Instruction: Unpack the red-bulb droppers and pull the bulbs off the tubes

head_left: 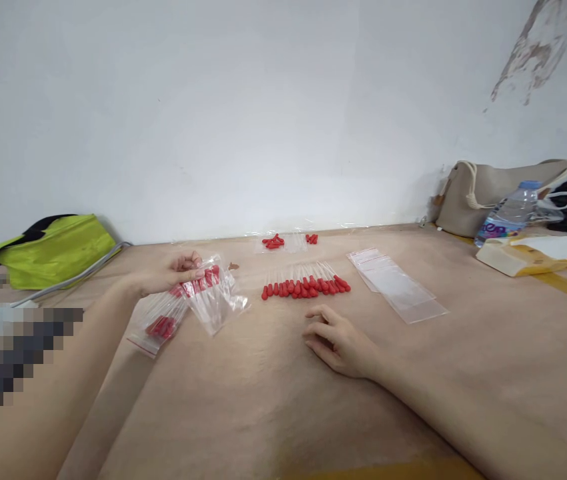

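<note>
My left hand [186,273] is pinched on a clear zip bag [212,307] that has red-bulbed droppers in it. Beneath and beside it lies another filled zip bag [156,327], its red bulbs toward the near end. A row of loose droppers [306,287] lies at the middle, red bulbs facing me and clear tubes pointing away. Just in front of that row, my right hand [338,340] rests with its fingers loosely curved and apart, holding nothing. Flat zip bags [398,287] overlap to the right of the droppers.
Near the wall lie more red-bulbed droppers [274,242] on clear plastic. A yellow-green pouch [58,250] and a grey cable [76,272] are at left. At right stand a beige bag [483,193], a water bottle [508,217] and an opened yellow packet [508,257].
</note>
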`<state>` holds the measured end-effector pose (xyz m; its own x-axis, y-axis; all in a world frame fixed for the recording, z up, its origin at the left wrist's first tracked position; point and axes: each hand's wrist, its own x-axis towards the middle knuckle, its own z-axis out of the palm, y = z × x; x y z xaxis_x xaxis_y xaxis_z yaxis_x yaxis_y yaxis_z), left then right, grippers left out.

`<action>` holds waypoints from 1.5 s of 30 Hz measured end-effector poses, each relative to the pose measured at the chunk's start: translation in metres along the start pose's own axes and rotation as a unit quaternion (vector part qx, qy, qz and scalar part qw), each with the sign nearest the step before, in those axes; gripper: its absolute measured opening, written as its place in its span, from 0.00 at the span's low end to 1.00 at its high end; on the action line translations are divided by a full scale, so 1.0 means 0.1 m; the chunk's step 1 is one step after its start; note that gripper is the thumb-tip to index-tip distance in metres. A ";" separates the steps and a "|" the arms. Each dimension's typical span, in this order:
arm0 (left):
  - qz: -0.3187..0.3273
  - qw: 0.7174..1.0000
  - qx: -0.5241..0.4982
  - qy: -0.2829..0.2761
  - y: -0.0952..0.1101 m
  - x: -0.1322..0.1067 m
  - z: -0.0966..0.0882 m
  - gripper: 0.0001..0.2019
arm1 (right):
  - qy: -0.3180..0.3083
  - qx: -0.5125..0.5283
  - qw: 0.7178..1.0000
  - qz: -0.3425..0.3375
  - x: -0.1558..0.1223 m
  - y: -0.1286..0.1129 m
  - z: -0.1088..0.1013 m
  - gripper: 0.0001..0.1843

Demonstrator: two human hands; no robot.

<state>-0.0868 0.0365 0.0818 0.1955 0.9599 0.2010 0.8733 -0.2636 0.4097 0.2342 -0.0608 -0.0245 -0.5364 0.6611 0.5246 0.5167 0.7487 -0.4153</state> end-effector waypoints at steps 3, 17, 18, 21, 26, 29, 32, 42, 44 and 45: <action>0.028 0.997 -0.052 -0.059 0.12 -0.11 0.02 0.13 | 0.015 0.069 0.996 0.056 0.03 -0.01 0.02 0.07; 0.039 0.841 -0.395 -0.368 0.87 -0.23 1.10 0.23 | -0.025 0.451 0.838 0.305 0.17 -0.02 0.03 0.20; 0.026 0.841 -0.416 -0.345 0.85 -0.25 1.14 0.21 | -0.016 0.448 0.836 0.317 0.17 -0.01 0.04 0.20; -0.023 0.837 -0.463 -0.290 0.78 -0.32 1.20 0.19 | -0.001 0.435 0.837 0.332 0.16 0.02 0.08 0.20; -0.066 0.833 -0.491 -0.245 0.74 -0.41 1.18 0.20 | -0.007 0.453 0.822 0.346 0.18 0.00 0.07 0.23; -0.096 0.819 -0.517 -0.229 0.75 -0.43 1.16 0.21 | -0.034 0.454 0.820 0.347 0.23 0.02 0.02 0.22; -0.113 0.813 -0.526 -0.222 0.75 -0.43 1.15 0.21 | -0.084 0.435 0.828 0.342 0.32 0.08 -0.05 0.18; 0.077 0.893 -0.400 -0.192 0.72 -0.48 1.24 0.14 | -0.146 0.467 0.780 0.391 0.47 0.22 -0.08 0.23; 0.169 0.917 -0.331 -0.147 0.73 -0.49 1.23 0.12 | -0.156 0.477 0.772 0.391 0.45 0.24 -0.06 0.24; 0.212 0.921 -0.301 -0.125 0.73 -0.50 1.22 0.11 | -0.160 0.480 0.770 0.388 0.45 0.25 -0.05 0.25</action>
<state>0.0222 -0.0187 -0.0071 0.6249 0.7300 0.2770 0.3029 -0.5536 0.7757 0.2265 -0.0128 -0.0077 -0.5305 0.7907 -0.3055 0.1159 -0.2894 -0.9502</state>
